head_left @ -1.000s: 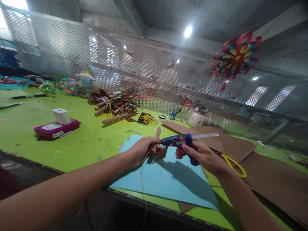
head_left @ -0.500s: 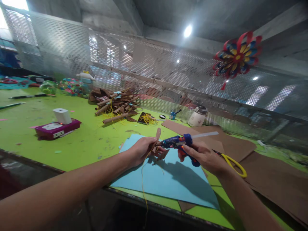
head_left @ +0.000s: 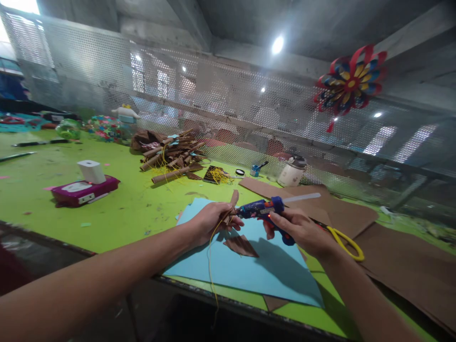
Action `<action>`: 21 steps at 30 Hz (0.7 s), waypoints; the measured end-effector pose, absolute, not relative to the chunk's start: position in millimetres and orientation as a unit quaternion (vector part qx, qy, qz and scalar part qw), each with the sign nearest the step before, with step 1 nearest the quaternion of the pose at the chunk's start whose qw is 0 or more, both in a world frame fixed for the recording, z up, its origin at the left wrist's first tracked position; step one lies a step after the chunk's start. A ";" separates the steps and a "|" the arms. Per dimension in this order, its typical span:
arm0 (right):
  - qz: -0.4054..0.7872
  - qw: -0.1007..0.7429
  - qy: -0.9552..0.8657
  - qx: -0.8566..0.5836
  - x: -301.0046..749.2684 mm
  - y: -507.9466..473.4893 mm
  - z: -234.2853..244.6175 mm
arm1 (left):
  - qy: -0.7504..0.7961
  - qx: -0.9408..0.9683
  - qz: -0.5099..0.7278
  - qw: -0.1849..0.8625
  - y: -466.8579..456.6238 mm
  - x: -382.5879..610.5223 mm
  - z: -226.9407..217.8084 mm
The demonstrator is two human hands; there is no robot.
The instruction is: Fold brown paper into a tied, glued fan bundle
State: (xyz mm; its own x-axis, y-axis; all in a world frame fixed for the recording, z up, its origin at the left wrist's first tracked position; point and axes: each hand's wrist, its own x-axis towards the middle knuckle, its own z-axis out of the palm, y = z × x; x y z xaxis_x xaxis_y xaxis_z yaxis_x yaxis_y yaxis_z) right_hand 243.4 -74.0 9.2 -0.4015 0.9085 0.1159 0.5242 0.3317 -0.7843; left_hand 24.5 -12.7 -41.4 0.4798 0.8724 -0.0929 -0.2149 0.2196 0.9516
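Note:
My left hand (head_left: 211, 219) is closed on a small brown paper piece (head_left: 231, 205) with a yellow string (head_left: 211, 259) hanging from it past the table edge. My right hand (head_left: 302, 229) grips a blue glue gun (head_left: 265, 209) whose nozzle points left at the brown piece; a clear glue stick (head_left: 302, 196) juts from its back. Both hands hover over a light blue paper sheet (head_left: 245, 266). A loose brown paper scrap (head_left: 241, 245) lies on that sheet just below the hands.
Yellow-handled scissors (head_left: 344, 242) lie on brown card sheets (head_left: 399, 266) at the right. A heap of brown paper rolls (head_left: 171, 154), a magenta box with a white block (head_left: 83, 189), a white pot (head_left: 292, 173) and a perforated metal screen (head_left: 213, 104) with a paper pinwheel (head_left: 351, 83) stand behind on the green table (head_left: 135, 204).
A brown paper scrap that was at my left hand now lies on the blue sheet below it. Both hands stay almost in place, glue gun tip still at the brown piece.

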 end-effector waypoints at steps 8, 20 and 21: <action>0.333 0.284 -0.768 -0.468 244.3 -71.2 8.2 | 0.344 0.489 0.381 0.705 -13.8 24.7 -38.9; 0.352 0.299 -0.764 -0.451 241.5 -69.4 4.4 | 0.339 0.486 0.380 0.710 -12.4 24.7 -40.8; 0.359 0.299 -0.765 -0.443 241.4 -68.9 3.8 | 0.342 0.482 0.379 0.712 -12.6 24.7 -40.7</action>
